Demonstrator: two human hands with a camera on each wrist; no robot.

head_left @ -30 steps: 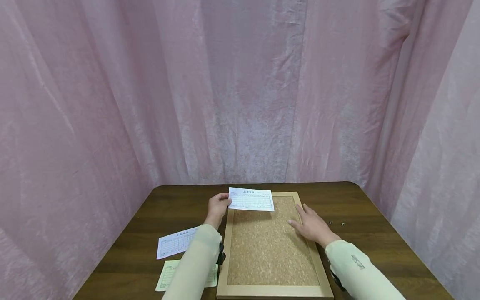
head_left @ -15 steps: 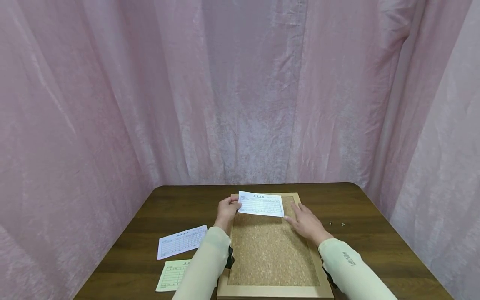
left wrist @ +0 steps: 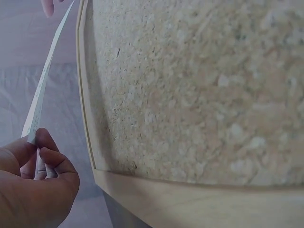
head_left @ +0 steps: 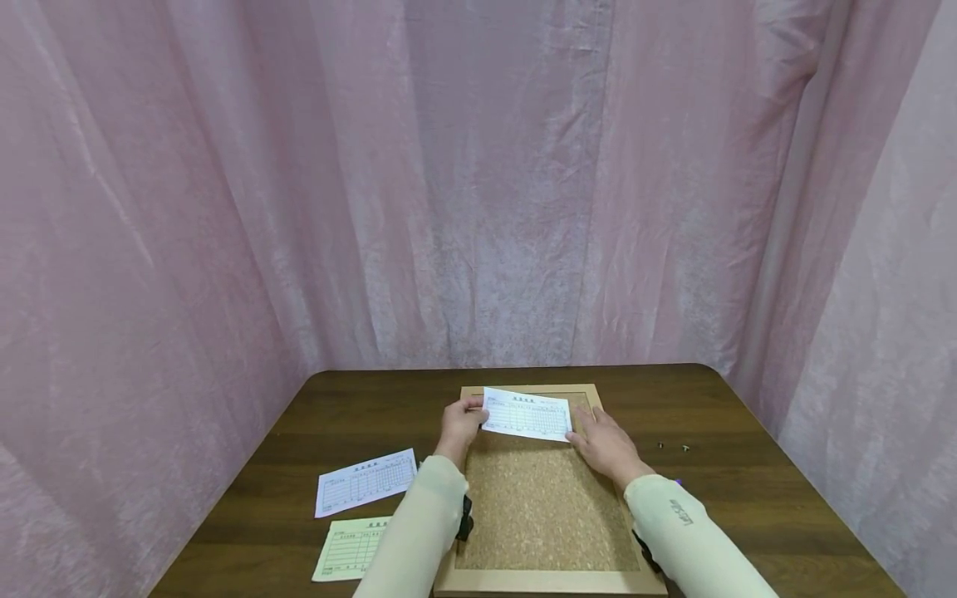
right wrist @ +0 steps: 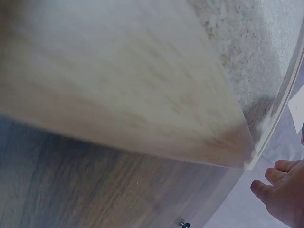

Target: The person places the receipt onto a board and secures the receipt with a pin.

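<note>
My left hand [head_left: 459, 425] pinches the left edge of a white printed form slip [head_left: 527, 414] between thumb and fingers, over the upper part of a wood-framed cork board [head_left: 553, 515]. Seen edge-on in the left wrist view, the slip [left wrist: 43, 78] stands tilted above the cork, held by the thumb and forefinger. My right hand [head_left: 606, 448] is at the slip's lower right corner, over the board's right side, its fingers extended and its thumb tip right at that corner. Loosely spread fingers of the right hand [right wrist: 280, 187] show beyond the frame in the right wrist view.
Another white form slip [head_left: 365, 482] and a green one [head_left: 347, 550] lie on the dark wooden table [head_left: 269, 482] left of the board. A few small push pins [head_left: 685, 448] lie to its right. Pink curtains [head_left: 493, 208] hang behind and at both sides.
My left hand has carried the slip rightward and slightly down over the board. The right hand has shifted a little left, from the frame's right side to the slip's corner.
</note>
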